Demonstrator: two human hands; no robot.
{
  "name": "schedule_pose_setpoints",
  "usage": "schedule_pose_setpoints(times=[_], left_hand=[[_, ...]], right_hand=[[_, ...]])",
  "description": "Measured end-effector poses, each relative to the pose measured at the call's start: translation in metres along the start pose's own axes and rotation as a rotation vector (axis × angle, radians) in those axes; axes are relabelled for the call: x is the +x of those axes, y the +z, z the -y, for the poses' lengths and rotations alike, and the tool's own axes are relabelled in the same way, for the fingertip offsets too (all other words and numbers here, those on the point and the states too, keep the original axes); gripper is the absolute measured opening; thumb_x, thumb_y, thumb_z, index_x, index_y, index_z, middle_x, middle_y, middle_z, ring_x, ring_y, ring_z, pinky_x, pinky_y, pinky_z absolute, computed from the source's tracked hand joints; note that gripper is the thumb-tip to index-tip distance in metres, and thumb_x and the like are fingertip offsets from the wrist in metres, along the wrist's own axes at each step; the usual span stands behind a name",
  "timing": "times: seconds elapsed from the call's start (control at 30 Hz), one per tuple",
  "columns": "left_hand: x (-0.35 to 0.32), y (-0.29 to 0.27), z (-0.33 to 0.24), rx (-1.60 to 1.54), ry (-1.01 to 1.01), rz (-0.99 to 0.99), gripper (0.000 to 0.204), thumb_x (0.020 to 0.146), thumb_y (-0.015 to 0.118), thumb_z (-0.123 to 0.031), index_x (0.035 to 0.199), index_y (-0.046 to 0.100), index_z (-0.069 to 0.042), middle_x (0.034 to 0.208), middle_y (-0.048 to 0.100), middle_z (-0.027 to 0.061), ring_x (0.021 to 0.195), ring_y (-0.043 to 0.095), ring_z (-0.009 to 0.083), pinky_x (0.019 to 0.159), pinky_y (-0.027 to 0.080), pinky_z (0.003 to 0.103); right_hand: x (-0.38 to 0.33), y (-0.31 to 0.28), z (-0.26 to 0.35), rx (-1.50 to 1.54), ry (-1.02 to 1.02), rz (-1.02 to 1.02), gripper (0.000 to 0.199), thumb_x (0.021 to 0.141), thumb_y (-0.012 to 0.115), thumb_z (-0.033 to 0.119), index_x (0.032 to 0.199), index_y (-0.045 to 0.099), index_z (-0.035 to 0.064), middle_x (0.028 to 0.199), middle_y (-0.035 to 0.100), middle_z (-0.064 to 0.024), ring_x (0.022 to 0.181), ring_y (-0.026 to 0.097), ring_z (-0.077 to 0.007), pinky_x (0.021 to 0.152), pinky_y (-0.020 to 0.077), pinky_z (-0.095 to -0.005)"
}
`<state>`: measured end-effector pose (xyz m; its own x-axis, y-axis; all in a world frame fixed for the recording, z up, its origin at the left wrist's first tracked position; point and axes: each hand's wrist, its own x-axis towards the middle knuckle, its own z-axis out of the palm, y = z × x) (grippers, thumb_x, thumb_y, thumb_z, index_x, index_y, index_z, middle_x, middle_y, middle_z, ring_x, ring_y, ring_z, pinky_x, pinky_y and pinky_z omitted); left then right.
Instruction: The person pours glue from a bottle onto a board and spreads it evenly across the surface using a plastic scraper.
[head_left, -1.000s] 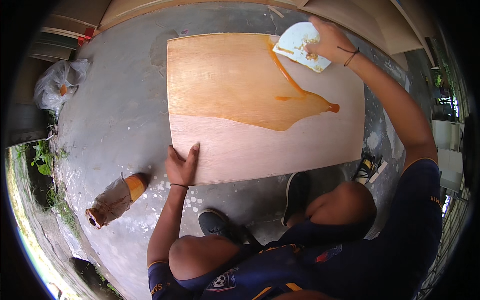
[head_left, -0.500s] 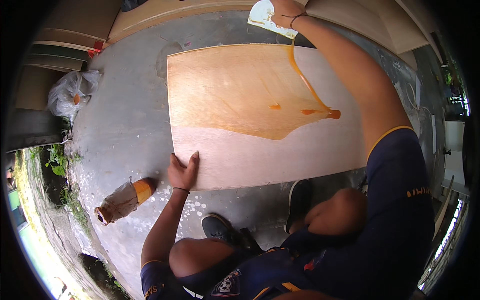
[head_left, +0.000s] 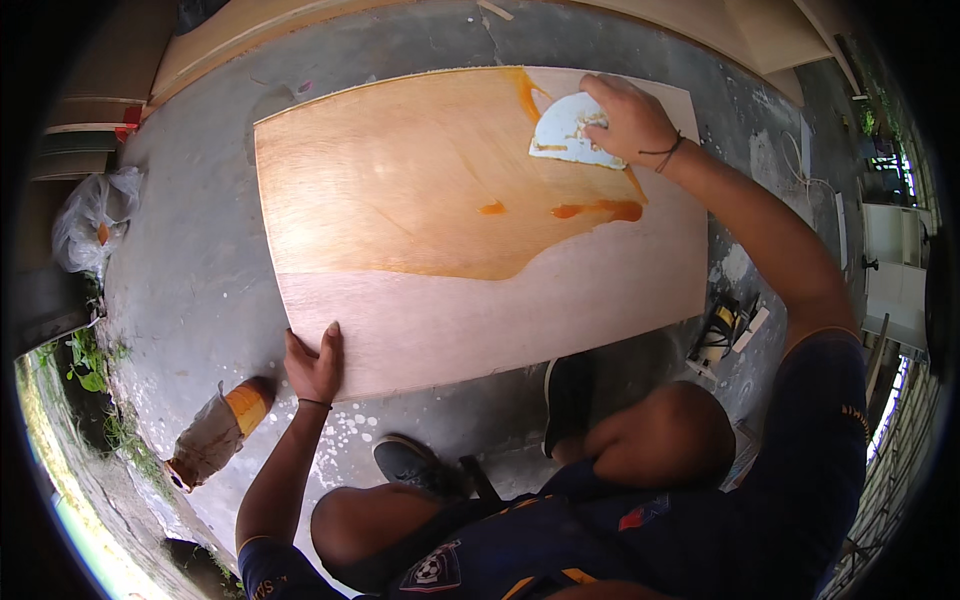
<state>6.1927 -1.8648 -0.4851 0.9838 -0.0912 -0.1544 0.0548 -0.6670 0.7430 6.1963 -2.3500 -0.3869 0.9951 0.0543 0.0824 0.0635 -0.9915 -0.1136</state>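
A plywood board (head_left: 480, 325) lies on the floor in front of me, with an orange-brown liquid coat (head_left: 380, 190) over its far and left parts. Thicker orange streaks of it lie near the middle and at the far edge. My right hand (head_left: 635, 122) grips a white half-round spreader (head_left: 575, 130), smeared with orange, over the board's far right part. Whether the spreader's lower edge touches the wood I cannot tell. At the near left corner my left hand (head_left: 314, 368) holds the board's edge, its thumb on top and some fingers hidden.
A bottle or can in torn wrapping (head_left: 215, 435) lies on the floor to my left. Beyond it sits a clear plastic bag (head_left: 95, 220). A corded tool (head_left: 722, 328) stands right of the board. Wooden panels (head_left: 290, 30) line the far side. My shoe (head_left: 412, 462) is near the board's edge.
My right hand has brought the spreader from beyond the far edge back over the board's right part. The orange line there is partly smeared. The view has shifted; my left hand stays at the corner.
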Motion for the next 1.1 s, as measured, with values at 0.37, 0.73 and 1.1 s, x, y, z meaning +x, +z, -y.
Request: schedule_pose_setpoints(times=[0.37, 0.73, 1.1], left_hand=[[0.003, -0.003, -0.001, 0.185, 0.0, -0.081, 0.048, 0.073, 0.068, -0.037, 0.082, 0.047, 0.006, 0.07, 0.059, 0.0257, 0.066, 0.061, 0.0375, 0.059, 0.046, 0.04], [0.001, 0.007, 0.007, -0.039, 0.045, -0.051, 0.044, 0.075, 0.069, -0.029, 0.089, 0.05, 0.009, 0.078, 0.062, 0.0229, 0.071, 0.063, 0.0264, 0.065, 0.048, 0.035], [0.006, 0.008, 0.01, 0.155, 0.076, -0.083, 0.049, 0.075, 0.067, -0.036, 0.087, 0.049, 0.008, 0.075, 0.06, 0.0261, 0.07, 0.062, 0.0362, 0.062, 0.047, 0.038]], right_hand=[[0.133, -0.046, -0.004, 0.205, 0.201, -0.249, 0.047, 0.056, 0.067, 0.013, 0.1, 0.052, 0.0012, 0.084, 0.061, -0.0229, 0.083, 0.059, -0.0379, 0.075, 0.0472, -0.0426], [-0.06, -0.014, -0.024, 0.032, 0.048, 0.239, 0.038, 0.067, 0.065, 0.014, 0.098, 0.046, 0.006, 0.093, 0.054, -0.0136, 0.091, 0.054, -0.0326, 0.076, 0.0439, -0.0414], [0.105, -0.031, -0.085, -0.096, 0.255, -0.219, 0.053, 0.056, 0.068, 0.015, 0.105, 0.052, 0.001, 0.085, 0.061, -0.0227, 0.083, 0.059, -0.0375, 0.074, 0.0476, -0.0425]])
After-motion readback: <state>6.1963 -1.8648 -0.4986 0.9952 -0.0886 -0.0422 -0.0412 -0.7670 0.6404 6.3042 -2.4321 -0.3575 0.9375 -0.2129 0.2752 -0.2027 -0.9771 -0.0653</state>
